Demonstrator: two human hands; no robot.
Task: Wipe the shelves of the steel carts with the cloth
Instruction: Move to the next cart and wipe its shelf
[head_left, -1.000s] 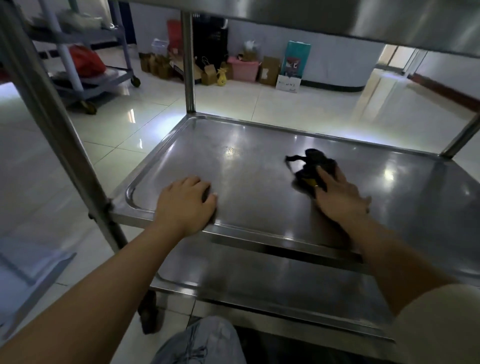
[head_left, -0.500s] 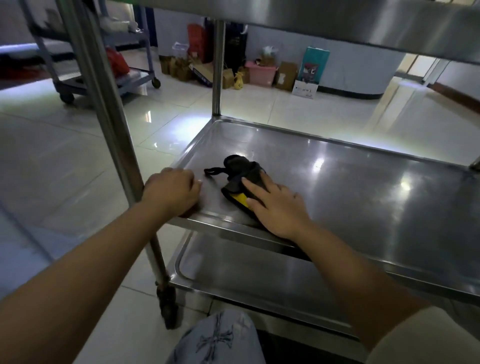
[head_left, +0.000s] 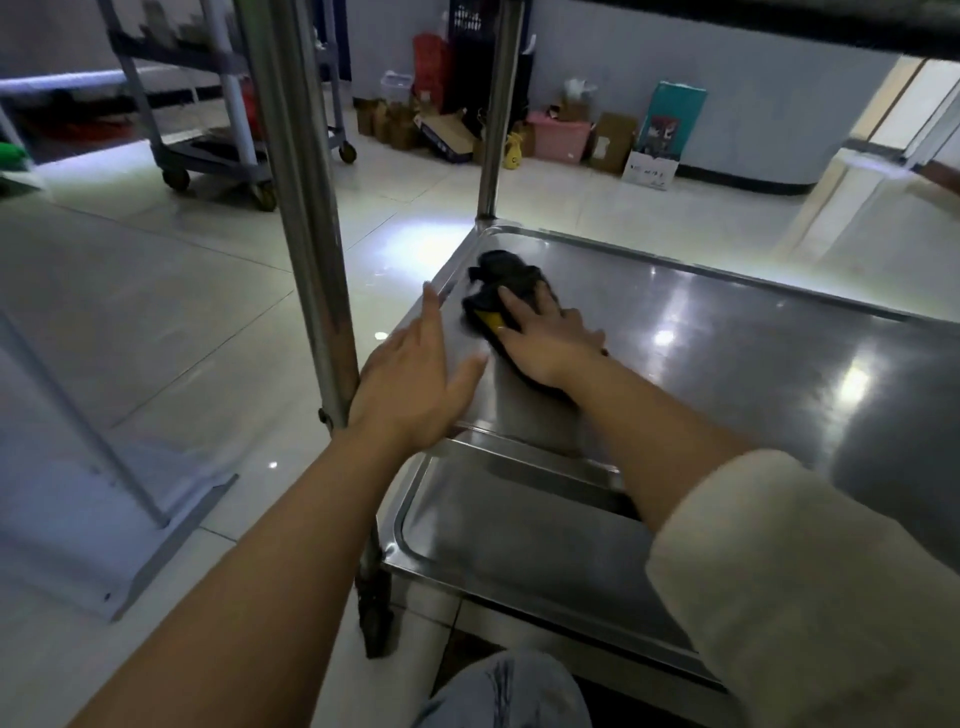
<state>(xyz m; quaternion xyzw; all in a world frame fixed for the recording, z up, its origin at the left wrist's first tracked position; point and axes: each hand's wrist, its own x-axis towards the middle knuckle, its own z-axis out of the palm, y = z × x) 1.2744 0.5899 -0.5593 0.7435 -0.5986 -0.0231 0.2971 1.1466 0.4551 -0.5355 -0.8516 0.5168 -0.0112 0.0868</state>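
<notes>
The steel cart (head_left: 727, 364) with its shiny tray-like shelves fills the right of the view, its round steel upright post (head_left: 306, 218) standing at the near left corner. Its middle shelf (head_left: 753, 374) is a flat, rimmed steel sheet catching spots of light; a lower shelf (head_left: 519, 551) of the same make sits beneath it. A second, grey wheeled cart (head_left: 218, 150) stands well apart on the pale tiled floor (head_left: 130, 322), and cardboard boxes and a pink plastic bin (head_left: 558, 137) line the far wall.

The person's right hand (head_left: 540, 343), in a cream sleeve (head_left: 805, 597), lies flat with fingers spread on a crumpled black cloth with a yellow patch (head_left: 501, 283), pressing it onto the middle shelf close to the far left corner. The left hand (head_left: 410, 384) is at the shelf's left rim, just beside the post, its grip loose: fingers straight and apart, holding nothing. Whether its palm touches the rim I cannot tell.
</notes>
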